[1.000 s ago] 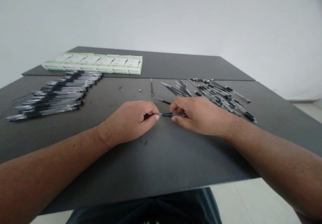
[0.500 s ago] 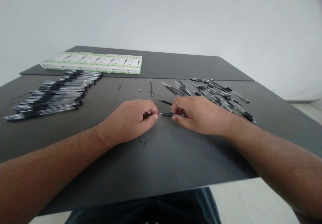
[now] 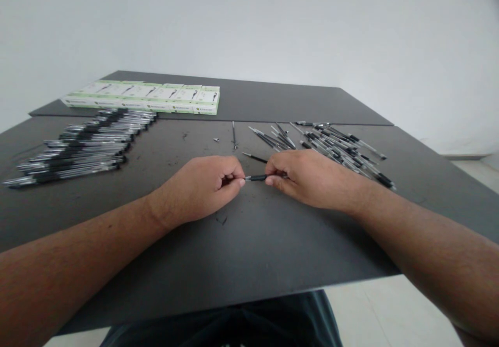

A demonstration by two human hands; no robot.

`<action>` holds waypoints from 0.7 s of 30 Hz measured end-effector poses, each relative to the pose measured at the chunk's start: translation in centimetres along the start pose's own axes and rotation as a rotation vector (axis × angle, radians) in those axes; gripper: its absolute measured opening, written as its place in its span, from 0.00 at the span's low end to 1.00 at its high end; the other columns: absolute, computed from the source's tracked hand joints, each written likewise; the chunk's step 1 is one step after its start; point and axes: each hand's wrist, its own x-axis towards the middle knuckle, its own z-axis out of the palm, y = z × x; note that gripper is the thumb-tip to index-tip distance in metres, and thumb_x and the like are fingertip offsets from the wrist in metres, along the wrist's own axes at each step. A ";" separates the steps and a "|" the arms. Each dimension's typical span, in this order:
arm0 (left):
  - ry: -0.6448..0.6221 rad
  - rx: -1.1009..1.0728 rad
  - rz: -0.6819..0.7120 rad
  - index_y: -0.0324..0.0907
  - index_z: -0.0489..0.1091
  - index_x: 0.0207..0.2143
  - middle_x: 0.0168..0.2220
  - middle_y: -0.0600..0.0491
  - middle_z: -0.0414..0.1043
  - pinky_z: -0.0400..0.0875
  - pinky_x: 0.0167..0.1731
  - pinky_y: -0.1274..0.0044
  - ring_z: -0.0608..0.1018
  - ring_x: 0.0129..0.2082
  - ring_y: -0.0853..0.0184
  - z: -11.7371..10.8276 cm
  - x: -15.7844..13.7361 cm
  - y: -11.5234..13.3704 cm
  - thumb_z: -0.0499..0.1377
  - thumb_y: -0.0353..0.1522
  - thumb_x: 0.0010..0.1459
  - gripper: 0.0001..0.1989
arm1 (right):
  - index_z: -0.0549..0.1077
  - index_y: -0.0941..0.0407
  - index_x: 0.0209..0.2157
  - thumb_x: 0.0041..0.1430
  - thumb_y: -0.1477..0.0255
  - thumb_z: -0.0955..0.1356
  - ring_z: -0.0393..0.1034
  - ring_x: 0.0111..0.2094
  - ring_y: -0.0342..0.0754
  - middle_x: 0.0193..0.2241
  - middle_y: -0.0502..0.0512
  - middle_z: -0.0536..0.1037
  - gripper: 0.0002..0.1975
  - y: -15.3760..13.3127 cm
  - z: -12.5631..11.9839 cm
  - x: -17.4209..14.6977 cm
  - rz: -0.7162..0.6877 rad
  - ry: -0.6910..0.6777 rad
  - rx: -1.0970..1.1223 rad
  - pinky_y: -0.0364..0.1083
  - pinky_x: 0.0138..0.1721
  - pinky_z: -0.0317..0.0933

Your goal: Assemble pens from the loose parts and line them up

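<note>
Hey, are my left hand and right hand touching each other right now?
Apart. The head view shows a gap between left hand and right hand, bridged by the pen.

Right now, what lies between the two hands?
In the head view, a pen, held by the left hand and right hand; a refill lies just beyond it.

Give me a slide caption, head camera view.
Black-grip pen held between left hand and right hand, printed pen boxes beyond.

Left grip (image 3: pixel 206 187) hides 1 end of the pen (image 3: pixel 257 178), right grip (image 3: pixel 307 176) part of the rest; print (image 3: pixel 205 110) on the boxes (image 3: pixel 142 97) is illegibly small.
</note>
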 end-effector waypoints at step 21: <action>-0.014 -0.010 -0.005 0.46 0.78 0.35 0.29 0.56 0.78 0.63 0.31 0.74 0.76 0.27 0.66 0.0 0.0 0.0 0.57 0.36 0.63 0.10 | 0.79 0.57 0.39 0.72 0.69 0.68 0.73 0.36 0.49 0.34 0.55 0.82 0.08 0.1 0.1 0.0 -0.046 0.007 -0.005 0.46 0.38 0.57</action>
